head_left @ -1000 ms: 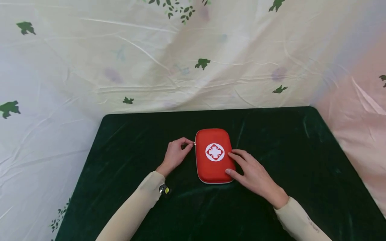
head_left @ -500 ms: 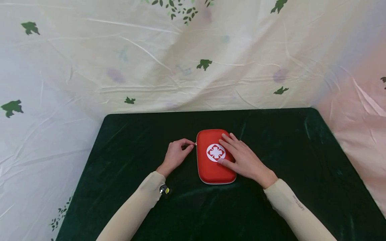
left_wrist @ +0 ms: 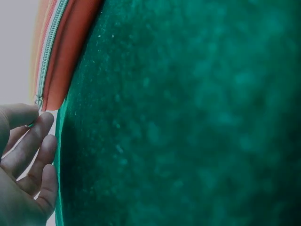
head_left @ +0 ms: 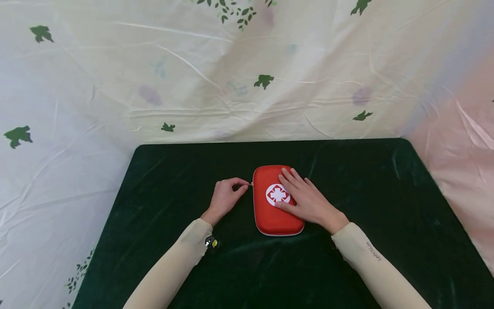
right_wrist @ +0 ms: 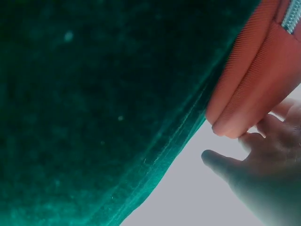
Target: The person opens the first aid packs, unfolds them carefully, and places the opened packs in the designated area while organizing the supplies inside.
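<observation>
A red zippered first-aid case [head_left: 266,219] with a white cross emblem lies flat on the dark green cloth. At its left edge, my left hand [head_left: 227,195] pinches the small zipper pull [head_left: 252,184] between thumb and index finger. The left wrist view shows the zipper teeth [left_wrist: 49,52] running along the case's side, closed up to the slider beside my fingertips. My right hand [head_left: 308,199] rests on the lid's right half with fingers stretched out, covering part of the emblem. The right wrist view has that hand [right_wrist: 268,165] at the case's end.
Dark green velvet cloth [head_left: 185,171] covers the table under the case. A pale curtain with green bird prints [head_left: 193,77] hangs behind and at both sides. A dark round wrist device [head_left: 211,243] sits at my left sleeve.
My right hand has moved from the case's right edge up and left onto its lid, its fingers flattening out. The left hand keeps its pinch on the zipper pull.
</observation>
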The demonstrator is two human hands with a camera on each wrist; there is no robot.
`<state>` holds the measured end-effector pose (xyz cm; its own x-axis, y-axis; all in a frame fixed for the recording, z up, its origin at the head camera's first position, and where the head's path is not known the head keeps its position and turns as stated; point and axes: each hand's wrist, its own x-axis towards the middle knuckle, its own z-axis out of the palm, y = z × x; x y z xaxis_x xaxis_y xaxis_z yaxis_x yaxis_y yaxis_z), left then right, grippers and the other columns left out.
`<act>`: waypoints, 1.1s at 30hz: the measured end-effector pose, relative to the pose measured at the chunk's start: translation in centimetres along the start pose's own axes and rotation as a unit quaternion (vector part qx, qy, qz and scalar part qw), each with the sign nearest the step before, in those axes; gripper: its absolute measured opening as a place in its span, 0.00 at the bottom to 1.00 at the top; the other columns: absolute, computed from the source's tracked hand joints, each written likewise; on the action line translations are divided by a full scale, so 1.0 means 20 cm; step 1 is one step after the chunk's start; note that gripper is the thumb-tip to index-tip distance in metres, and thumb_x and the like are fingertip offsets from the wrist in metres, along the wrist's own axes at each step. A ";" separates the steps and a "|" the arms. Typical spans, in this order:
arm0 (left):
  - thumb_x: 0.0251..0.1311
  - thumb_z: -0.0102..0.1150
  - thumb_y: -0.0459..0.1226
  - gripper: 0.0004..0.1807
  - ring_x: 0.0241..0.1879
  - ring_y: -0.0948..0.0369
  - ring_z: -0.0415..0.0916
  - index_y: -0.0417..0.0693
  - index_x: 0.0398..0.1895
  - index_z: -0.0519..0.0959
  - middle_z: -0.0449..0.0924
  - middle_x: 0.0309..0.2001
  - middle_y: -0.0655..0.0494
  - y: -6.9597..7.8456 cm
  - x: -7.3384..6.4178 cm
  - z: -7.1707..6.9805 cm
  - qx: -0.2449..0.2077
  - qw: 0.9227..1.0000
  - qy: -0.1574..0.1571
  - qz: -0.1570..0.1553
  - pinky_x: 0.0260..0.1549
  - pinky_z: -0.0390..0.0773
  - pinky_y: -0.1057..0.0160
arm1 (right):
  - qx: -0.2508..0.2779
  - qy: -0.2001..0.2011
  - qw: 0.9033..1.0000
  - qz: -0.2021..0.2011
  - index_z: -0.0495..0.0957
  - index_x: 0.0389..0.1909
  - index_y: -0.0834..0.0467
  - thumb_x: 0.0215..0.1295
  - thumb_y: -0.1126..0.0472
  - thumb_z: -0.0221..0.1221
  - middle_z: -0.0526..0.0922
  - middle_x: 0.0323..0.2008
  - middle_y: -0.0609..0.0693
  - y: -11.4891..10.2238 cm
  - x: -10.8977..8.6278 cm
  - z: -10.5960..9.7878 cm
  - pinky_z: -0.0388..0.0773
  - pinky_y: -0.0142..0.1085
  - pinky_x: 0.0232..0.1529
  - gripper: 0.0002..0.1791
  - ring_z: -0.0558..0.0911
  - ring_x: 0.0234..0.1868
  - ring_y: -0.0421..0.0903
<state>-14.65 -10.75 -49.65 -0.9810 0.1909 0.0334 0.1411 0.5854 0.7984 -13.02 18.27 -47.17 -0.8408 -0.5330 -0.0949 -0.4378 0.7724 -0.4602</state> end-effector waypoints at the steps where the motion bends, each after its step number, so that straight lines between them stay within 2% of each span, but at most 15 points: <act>1: 0.69 0.66 0.38 0.08 0.38 0.60 0.79 0.50 0.47 0.89 0.90 0.44 0.57 0.00 0.00 0.00 0.005 1.000 0.001 0.000 0.48 0.81 0.53 | -0.004 -0.003 1.000 0.002 0.50 0.84 0.51 0.70 0.31 0.56 0.46 0.84 0.50 0.00 0.00 0.00 0.48 0.64 0.76 0.51 0.41 0.83 0.54; 14: 0.69 0.66 0.39 0.07 0.29 0.60 0.74 0.50 0.46 0.89 0.89 0.41 0.57 0.01 -0.01 -0.02 0.049 0.999 -0.020 -0.011 0.36 0.75 0.60 | -0.019 -0.013 1.000 0.009 0.47 0.84 0.51 0.70 0.30 0.55 0.44 0.84 0.50 0.00 0.00 0.00 0.50 0.64 0.76 0.51 0.40 0.83 0.55; 33: 0.69 0.67 0.39 0.08 0.33 0.62 0.76 0.51 0.47 0.88 0.89 0.43 0.57 0.03 -0.07 -0.03 0.064 0.997 -0.038 -0.001 0.43 0.78 0.55 | -0.013 -0.015 1.000 0.006 0.47 0.84 0.50 0.70 0.29 0.54 0.43 0.84 0.50 0.00 0.00 0.00 0.50 0.65 0.75 0.52 0.40 0.83 0.55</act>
<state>-13.36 -11.18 -48.80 -0.9692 0.2455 -0.0178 0.1592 0.6801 0.7156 -13.12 18.27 -47.29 -0.8361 -0.5336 -0.1272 -0.4363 0.7874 -0.4354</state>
